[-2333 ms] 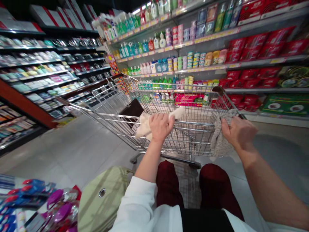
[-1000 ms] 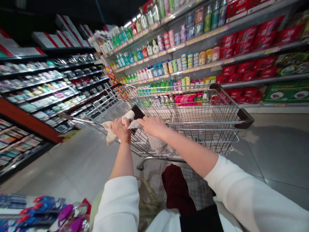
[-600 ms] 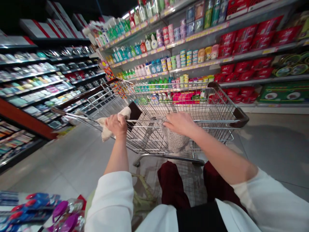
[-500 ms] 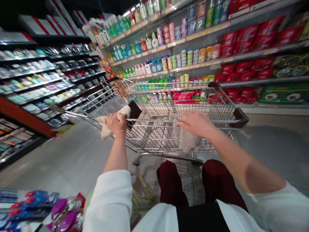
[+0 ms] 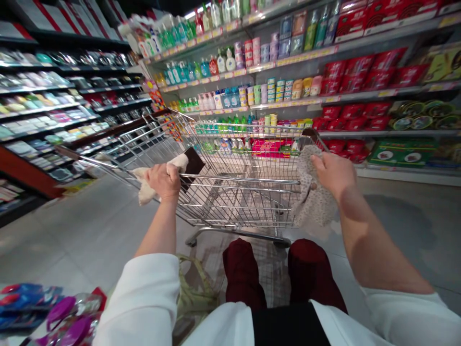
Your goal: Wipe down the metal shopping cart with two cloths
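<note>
A metal shopping cart [image 5: 230, 202] stands sideways in front of me. My left hand [image 5: 163, 181] is closed on a cream cloth [image 5: 146, 192], pressed against the cart's near top rail beside a dark panel [image 5: 192, 166]. Speckled grey cloth [image 5: 317, 202] hangs from my right hand [image 5: 334, 174], whose fingers are closed on it at the cart's right corner. The cloth covers part of that corner. Only wire mesh shows inside the basket.
Shelves [image 5: 288, 62] of bottles, cups and red packages rise beyond the cart. More shelving [image 5: 46, 91] stands left. Purple-lidded containers [image 5: 66, 317] are at the lower left, and a light green bag [image 5: 196, 283] is by my legs.
My right hand has slid right along the rail to the cart's corner with the grey cloth. My left hand keeps its grip on the cream cloth. The view has shifted slightly.
</note>
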A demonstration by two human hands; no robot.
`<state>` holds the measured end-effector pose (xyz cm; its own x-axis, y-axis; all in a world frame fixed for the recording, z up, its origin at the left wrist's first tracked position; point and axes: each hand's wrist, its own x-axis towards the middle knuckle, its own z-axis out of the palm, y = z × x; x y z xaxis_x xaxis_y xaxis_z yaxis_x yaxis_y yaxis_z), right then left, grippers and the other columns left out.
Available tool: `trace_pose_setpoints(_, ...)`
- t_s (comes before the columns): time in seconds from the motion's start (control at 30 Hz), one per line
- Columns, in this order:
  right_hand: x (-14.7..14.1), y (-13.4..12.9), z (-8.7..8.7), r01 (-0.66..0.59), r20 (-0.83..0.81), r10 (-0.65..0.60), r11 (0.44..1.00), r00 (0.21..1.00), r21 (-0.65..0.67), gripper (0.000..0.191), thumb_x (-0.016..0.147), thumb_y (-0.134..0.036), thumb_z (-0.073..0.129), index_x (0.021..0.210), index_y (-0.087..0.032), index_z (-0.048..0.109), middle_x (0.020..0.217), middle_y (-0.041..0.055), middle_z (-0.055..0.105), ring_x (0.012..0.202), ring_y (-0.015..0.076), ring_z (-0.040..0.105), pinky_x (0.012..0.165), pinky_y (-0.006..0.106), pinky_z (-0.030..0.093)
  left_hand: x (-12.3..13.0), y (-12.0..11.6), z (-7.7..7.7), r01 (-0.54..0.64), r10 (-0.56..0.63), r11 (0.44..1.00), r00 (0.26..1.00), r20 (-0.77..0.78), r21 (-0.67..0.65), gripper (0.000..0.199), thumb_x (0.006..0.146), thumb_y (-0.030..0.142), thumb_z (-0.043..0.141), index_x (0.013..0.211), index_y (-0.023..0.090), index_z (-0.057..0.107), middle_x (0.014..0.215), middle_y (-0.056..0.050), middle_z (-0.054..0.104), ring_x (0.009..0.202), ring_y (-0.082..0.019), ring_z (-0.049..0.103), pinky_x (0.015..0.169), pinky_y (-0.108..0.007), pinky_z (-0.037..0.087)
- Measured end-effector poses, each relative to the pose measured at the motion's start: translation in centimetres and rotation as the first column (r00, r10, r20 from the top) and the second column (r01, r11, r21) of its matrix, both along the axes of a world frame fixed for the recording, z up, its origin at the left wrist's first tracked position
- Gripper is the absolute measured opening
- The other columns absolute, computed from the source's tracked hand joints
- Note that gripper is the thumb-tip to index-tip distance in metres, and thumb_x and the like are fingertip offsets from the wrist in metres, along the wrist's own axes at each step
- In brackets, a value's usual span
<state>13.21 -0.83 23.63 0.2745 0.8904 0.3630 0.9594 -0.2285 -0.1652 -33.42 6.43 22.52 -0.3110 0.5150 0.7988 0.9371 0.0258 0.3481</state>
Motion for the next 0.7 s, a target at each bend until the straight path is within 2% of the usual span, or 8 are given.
trace_pose_setpoints(0.13, 0.0, 0.8, 0.8, -0.026, 0.098, 0.033, 0.997, 0.995, -0.070, 0.052, 0.098, -0.051, 0.032, 0.107, -0.017, 0.070, 0.104, 0.0159, 0.068, 0.094, 0.0269, 0.064, 0.075, 0.034, 0.043, 0.1, 0.0, -0.1, 0.000, 0.000, 1.000, 1.000, 0.003, 0.030, 0.024, 0.084, 0.035, 0.039, 0.063, 0.024, 0.033, 0.072, -0.008, 0.052, 0.086, -0.028, 0.054, 0.094, -0.049, 0.038)
trace_pose_setpoints(0.27, 0.0, 2.6, 2.4, 0.055, 0.094, -0.062, 0.995, 0.994, 0.078, 0.050, 0.098, -0.048, 0.033, 0.112, -0.014, 0.067, 0.102, 0.0192, 0.067, 0.093, 0.0293, 0.064, 0.075, 0.036, 0.044, 0.2, 0.1, -0.3, 0.021, -0.022, 0.998, 1.000, 0.005, 0.062, 0.024, 0.084, 0.035, 0.039, 0.063, 0.024, 0.034, 0.072, -0.008, 0.051, 0.087, -0.028, 0.054, 0.096, -0.050, 0.038)
trace_pose_setpoints(0.37, 0.2, 4.5, 2.3, 0.066, 0.029, -0.071, 0.987, 0.997, 0.146, 0.043, 0.097, -0.041, 0.038, 0.122, -0.014, 0.062, 0.108, 0.0191, 0.066, 0.096, 0.0272, 0.063, 0.078, 0.036, 0.045, 0.1, 0.1, -0.3, 0.032, -0.034, 0.998, 0.999, 0.029, 0.047, 0.025, 0.085, 0.034, 0.040, 0.063, 0.024, 0.036, 0.074, -0.008, 0.051, 0.089, -0.029, 0.053, 0.097, -0.051, 0.036)
trace_pose_setpoints(0.43, 0.6, 5.2, 1.9, 0.011, -0.009, -0.010, 0.988, 1.000, 0.155, 0.042, 0.095, -0.037, 0.045, 0.129, -0.017, 0.059, 0.113, 0.0174, 0.065, 0.100, 0.0267, 0.062, 0.082, 0.036, 0.046, 0.1, 0.1, -0.2, 0.045, -0.047, 0.999, 0.997, 0.053, 0.028, 0.024, 0.084, 0.034, 0.041, 0.063, 0.024, 0.038, 0.076, -0.009, 0.052, 0.091, -0.029, 0.053, 0.098, -0.051, 0.034)
trace_pose_setpoints(0.5, 1.1, 4.9, 1.6, -0.066, -0.029, 0.076, 0.968, 0.997, 0.240, 0.044, 0.093, -0.036, 0.047, 0.132, -0.019, 0.057, 0.119, 0.0156, 0.064, 0.106, 0.0260, 0.061, 0.088, 0.037, 0.047, 0.1, 0.1, -0.2, 0.057, -0.058, 0.998, 0.996, 0.073, 0.015, 0.024, 0.085, 0.033, 0.042, 0.063, 0.024, 0.040, 0.079, -0.010, 0.053, 0.093, -0.030, 0.052, 0.098, -0.051, 0.032)
trace_pose_setpoints(0.6, 2.2, 2.2, 1.1, -0.216, -0.031, 0.244, 0.906, 0.969, 0.364, 0.041, 0.096, -0.037, 0.041, 0.126, -0.020, 0.062, 0.122, 0.0113, 0.065, 0.111, 0.0228, 0.061, 0.095, 0.036, 0.046, 0.2, 0.1, -0.2, 0.050, -0.051, 0.999, 0.996, 0.074, 0.015, 0.025, 0.086, 0.034, 0.041, 0.064, 0.023, 0.041, 0.079, -0.010, 0.053, 0.094, -0.030, 0.052, 0.099, -0.050, 0.031)
trace_pose_setpoints(0.63, 2.6, 0.9, 0.7, -0.290, -0.025, 0.316, 0.896, 0.948, 0.337, 0.041, 0.096, -0.040, 0.040, 0.122, -0.021, 0.065, 0.120, 0.0093, 0.067, 0.110, 0.0218, 0.062, 0.095, 0.034, 0.047, 0.2, 0.1, -0.2, 0.048, -0.049, 0.999, 0.996, 0.069, 0.016, 0.026, 0.087, 0.034, 0.040, 0.064, 0.023, 0.042, 0.079, -0.010, 0.053, 0.094, -0.030, 0.053, 0.098, -0.050, 0.031)
trace_pose_setpoints(0.7, 3.3, -1.7, -0.5, -0.451, -0.012, 0.459, 0.877, 0.889, 0.165, 0.041, 0.095, -0.045, 0.041, 0.120, -0.026, 0.067, 0.119, 0.0049, 0.068, 0.108, 0.0201, 0.064, 0.091, 0.031, 0.048, 0.5, 0.0, -0.3, 0.045, -0.046, 0.999, 0.997, 0.061, 0.019, 0.026, 0.087, 0.035, 0.040, 0.064, 0.023, 0.043, 0.078, -0.010, 0.054, 0.093, -0.029, 0.053, 0.098, -0.049, 0.032)
